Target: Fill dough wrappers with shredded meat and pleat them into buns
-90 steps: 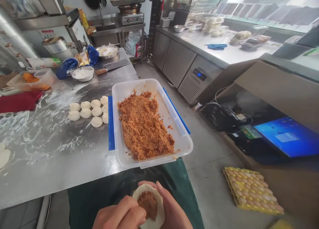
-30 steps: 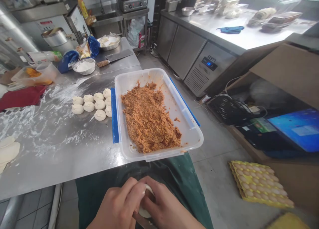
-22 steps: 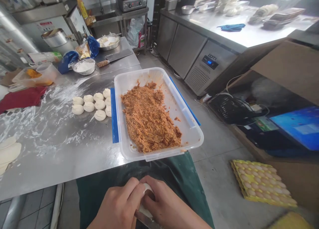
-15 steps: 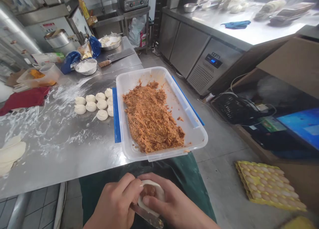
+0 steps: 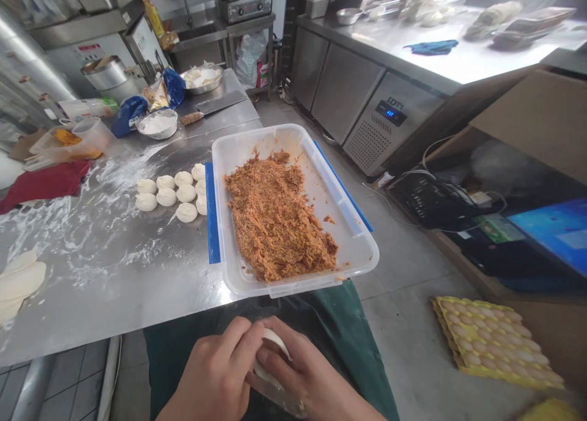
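Cupping dough round (image 5: pixel 277 343) in right hand (image 5: pixel 307 366) with fingers curled snug. Gripping flat tool (image 5: pixel 279 398) in left hand (image 5: pixel 217 366), looks like (kinda blurry), fingertips against dough's left edge. So, got dough wedged between both, about equally near; can't tell long axis. Further out, tub (image 5: pixel 342 244) of filling (image 5: pixel 284 225), running lengthwise away.

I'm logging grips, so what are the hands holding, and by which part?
The left hand and right hand hold a dough wrapper by its left and right sides. A flat tool juts from under the left hand; how it's gripped is hidden.
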The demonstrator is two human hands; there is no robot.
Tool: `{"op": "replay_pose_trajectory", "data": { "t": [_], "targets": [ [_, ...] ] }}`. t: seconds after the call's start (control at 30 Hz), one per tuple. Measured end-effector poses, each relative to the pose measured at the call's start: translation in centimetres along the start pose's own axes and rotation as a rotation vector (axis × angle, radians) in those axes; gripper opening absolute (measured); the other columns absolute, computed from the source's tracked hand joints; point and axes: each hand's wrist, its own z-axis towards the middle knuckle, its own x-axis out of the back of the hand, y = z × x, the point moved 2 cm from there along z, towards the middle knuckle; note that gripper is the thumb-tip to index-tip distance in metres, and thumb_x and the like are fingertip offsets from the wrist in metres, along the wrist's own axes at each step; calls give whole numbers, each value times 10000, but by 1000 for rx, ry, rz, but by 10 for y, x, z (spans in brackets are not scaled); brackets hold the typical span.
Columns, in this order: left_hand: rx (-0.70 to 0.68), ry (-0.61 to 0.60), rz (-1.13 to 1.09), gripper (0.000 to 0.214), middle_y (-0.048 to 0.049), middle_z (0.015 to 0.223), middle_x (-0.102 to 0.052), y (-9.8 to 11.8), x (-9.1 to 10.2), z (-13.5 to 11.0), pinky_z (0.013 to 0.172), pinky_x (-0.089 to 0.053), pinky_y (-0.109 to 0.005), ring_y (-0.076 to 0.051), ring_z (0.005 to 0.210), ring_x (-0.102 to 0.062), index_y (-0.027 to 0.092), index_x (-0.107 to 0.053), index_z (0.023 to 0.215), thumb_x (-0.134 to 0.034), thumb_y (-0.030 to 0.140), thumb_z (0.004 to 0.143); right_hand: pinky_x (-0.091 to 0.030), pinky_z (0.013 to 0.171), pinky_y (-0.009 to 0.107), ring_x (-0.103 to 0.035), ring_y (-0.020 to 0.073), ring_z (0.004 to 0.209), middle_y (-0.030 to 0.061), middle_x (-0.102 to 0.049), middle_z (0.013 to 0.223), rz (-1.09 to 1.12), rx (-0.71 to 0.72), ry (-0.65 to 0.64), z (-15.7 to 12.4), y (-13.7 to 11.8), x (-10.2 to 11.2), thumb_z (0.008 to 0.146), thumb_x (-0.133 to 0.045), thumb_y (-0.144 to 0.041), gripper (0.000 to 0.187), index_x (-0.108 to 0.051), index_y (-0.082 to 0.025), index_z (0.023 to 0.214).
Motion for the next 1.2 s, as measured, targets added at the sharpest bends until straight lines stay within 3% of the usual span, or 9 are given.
{"op": "replay_pose_trajectory", "data": {
  "t": [0.1,0.27,0.37,0.53,0.67,0.8,0.97,1.1,1.2],
  "targets": [
    [19,-4,-50,346,-50,910,-639,2,1,2,564,-590,-308,-189,663,-677,181,-589,1192,-439,60,905,-506,680,318,-568,198,817,22,-644,929,45,-68,-24,0,0,-1,1051,-511,-511,313,-593,-211,1080],
    [-32,-49,70,536,-65,992,-670,4,0,5,518,-543,-306,-182,642,-669,146,-513,1407,-425,36,890,-475,805,326,-594,197,893,24,-691,996,-236,23,17,-1,-6,3,1053,-517,-334,183,-585,-215,930],
    [-32,-44,19,337,-30,874,-615,4,-1,5,507,-522,-321,-190,595,-621,188,-589,1171,-442,66,894,-468,777,326,-629,208,883,22,-709,966,-245,-38,-19,-2,-8,5,1050,-503,-302,158,-602,-218,960],
    [-54,-68,98,543,-68,985,-666,6,-2,6,529,-539,-302,-183,642,-662,128,-502,1416,-435,42,885,-448,728,314,-595,201,841,20,-677,949,-393,-14,3,-1,-6,7,1003,-541,-259,121,-535,-228,886],
    [-42,-54,18,292,-27,855,-608,9,-2,6,492,-513,-314,-186,584,-604,190,-598,1130,-437,78,914,-457,760,321,-637,210,873,29,-707,962,-345,-65,-6,-1,-6,7,1000,-500,-199,105,-582,-219,936],
    [-51,-69,75,544,-84,1032,-688,6,-4,5,535,-565,-312,-190,679,-693,110,-487,1450,-439,60,911,-443,752,338,-574,201,832,18,-659,948,-403,-19,-35,-1,-11,9,954,-569,-188,60,-553,-221,905],
    [82,-6,-61,261,-44,944,-682,-6,0,5,625,-611,-297,-186,746,-730,202,-634,1178,-463,118,1000,-479,932,388,-602,249,1032,42,-668,1126,-1,32,-128,-3,-11,13,991,-646,-395,304,-594,-236,1245],
    [55,70,-55,390,-73,1065,-719,-7,2,7,701,-636,-255,-165,843,-757,178,-565,1412,-510,148,1026,-466,968,394,-575,235,1054,42,-633,1133,185,71,-124,-4,-5,11,1047,-566,-470,341,-579,-238,1298],
    [32,93,-57,402,-70,1058,-722,-2,2,8,680,-632,-246,-164,850,-762,182,-580,1388,-484,105,1005,-469,941,379,-568,217,1018,31,-611,1096,186,74,-120,-4,-1,8,1053,-566,-461,317,-570,-241,1282]
  ]
}}
